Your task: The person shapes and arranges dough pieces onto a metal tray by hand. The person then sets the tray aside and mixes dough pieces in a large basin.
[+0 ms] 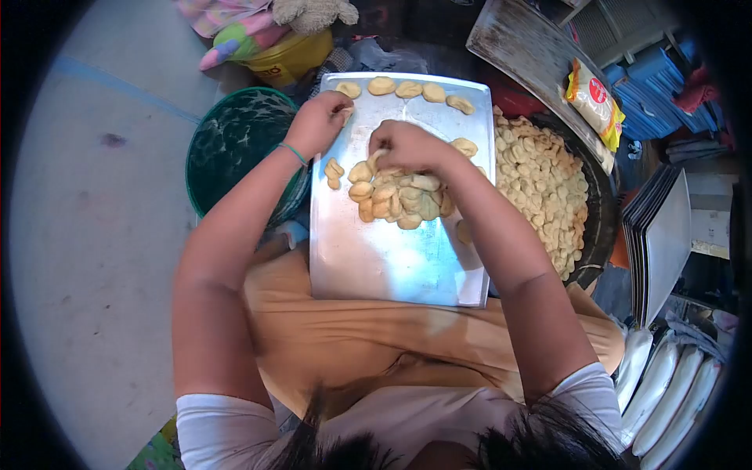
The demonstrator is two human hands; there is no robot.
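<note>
Single near head view, forward and down over the tray [360,266].

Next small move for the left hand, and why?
Probably settle the left hand's pale piece onto the tray and let go: it's pinched just below the far row, while the right hand is at the pile.

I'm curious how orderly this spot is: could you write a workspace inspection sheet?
Surface: metal tray, light glaring off it.
Job's things: pale dough-like pieces heaped mid-tray, some along the far edge; more in a round tub at right.
Clutter: yellow packet on a board; stuffed toy beyond the tray.
Hands: left hand touches a piece at far left; right hand pinches another at the heap.
Cables: nothing seen.
Surroundings: green bucket left.
</note>
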